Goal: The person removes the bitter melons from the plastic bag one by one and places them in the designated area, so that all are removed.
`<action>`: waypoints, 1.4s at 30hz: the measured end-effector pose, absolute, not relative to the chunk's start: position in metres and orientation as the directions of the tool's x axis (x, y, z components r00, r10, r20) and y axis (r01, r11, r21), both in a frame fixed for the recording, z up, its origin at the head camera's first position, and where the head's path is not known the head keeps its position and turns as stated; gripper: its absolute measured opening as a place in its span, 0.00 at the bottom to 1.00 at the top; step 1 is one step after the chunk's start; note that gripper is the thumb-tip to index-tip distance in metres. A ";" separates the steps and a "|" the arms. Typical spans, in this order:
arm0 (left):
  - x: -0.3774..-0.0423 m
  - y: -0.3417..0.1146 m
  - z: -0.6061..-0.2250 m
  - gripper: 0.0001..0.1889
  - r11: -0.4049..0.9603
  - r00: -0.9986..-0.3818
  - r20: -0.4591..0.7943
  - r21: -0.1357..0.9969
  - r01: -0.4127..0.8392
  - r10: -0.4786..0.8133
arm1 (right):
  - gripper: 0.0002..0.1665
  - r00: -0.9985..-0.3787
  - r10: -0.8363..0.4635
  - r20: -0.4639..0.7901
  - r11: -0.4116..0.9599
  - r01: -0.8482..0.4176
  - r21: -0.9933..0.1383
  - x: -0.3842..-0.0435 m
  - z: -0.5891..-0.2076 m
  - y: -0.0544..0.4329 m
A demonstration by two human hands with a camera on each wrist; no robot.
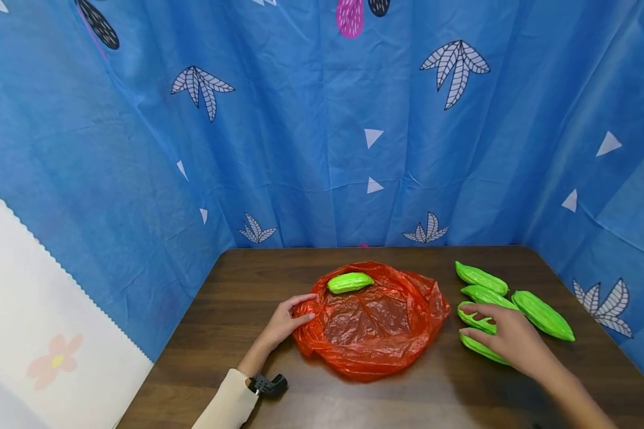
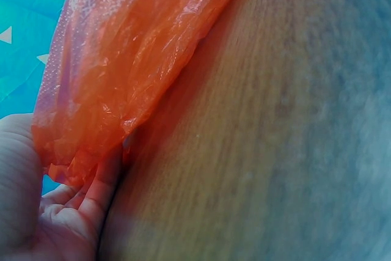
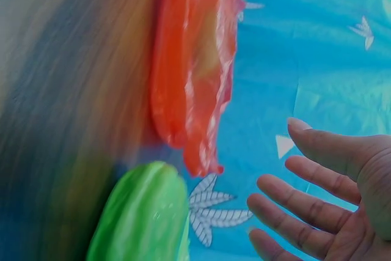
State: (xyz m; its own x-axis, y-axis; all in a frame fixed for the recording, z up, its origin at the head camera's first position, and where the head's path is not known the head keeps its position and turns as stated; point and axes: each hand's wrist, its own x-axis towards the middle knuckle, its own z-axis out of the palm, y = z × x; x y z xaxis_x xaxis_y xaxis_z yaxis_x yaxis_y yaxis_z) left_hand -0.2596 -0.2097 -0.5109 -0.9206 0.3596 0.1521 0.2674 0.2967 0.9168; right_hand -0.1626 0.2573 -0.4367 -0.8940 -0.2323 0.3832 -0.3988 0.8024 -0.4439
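Observation:
A red plastic bag [image 1: 366, 372] lies spread on the table with its mouth up, and a ridged green gourd [image 1: 350, 282] rests inside it at the back left. My left hand [image 1: 285, 322] pinches the bag's left edge; up close, in the left wrist view, the bag's film [image 2: 116, 84] runs between thumb and fingers. Over a group of similar gourds [image 1: 543, 316] on the right hovers my right hand [image 1: 515, 339], fingers spread and holding nothing. It partly hides the nearest ones. In the right wrist view one gourd [image 3: 140, 212] shows to the left of that hand.
The dark wooden table [image 1: 204, 369] ends at a blue patterned curtain [image 1: 300, 149] behind and on both sides. A white cloth with a scalloped edge [image 1: 43, 333] hangs at the left. A black strap device [image 1: 269, 386] sits on the left wrist.

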 end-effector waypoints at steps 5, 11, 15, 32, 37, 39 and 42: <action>-0.257 -0.211 -0.509 0.25 0.298 -0.923 0.140 0.920 0.256 0.359 | 0.24 -0.906 -0.250 0.342 0.787 -0.396 -0.473 -0.167 -0.432 0.242; -0.258 -0.211 -0.511 0.26 0.303 -0.921 0.140 0.917 0.259 0.362 | 0.23 -0.886 -0.297 0.356 0.777 -0.441 -0.449 -0.175 -0.427 0.224; -0.258 -0.211 -0.510 0.26 0.296 -0.921 0.142 0.920 0.258 0.364 | 0.23 -0.871 -0.324 0.370 0.779 -0.467 -0.418 -0.182 -0.424 0.213; -0.261 -0.211 -0.509 0.26 0.292 -0.920 0.146 0.920 0.261 0.362 | 0.24 -0.841 -0.391 0.375 0.744 -0.528 -0.409 -0.210 -0.409 0.172; -0.260 -0.210 -0.511 0.26 0.293 -0.923 0.147 0.920 0.259 0.356 | 0.24 -0.837 -0.413 0.359 0.735 -0.539 -0.411 -0.221 -0.407 0.162; -0.260 -0.208 -0.513 0.25 0.290 -0.928 0.148 0.923 0.254 0.343 | 0.23 -0.838 -0.418 0.350 0.728 -0.540 -0.422 -0.226 -0.407 0.159; -0.260 -0.207 -0.515 0.25 0.280 -0.935 0.145 0.929 0.240 0.322 | 0.23 -0.841 -0.427 0.332 0.716 -0.539 -0.444 -0.234 -0.408 0.154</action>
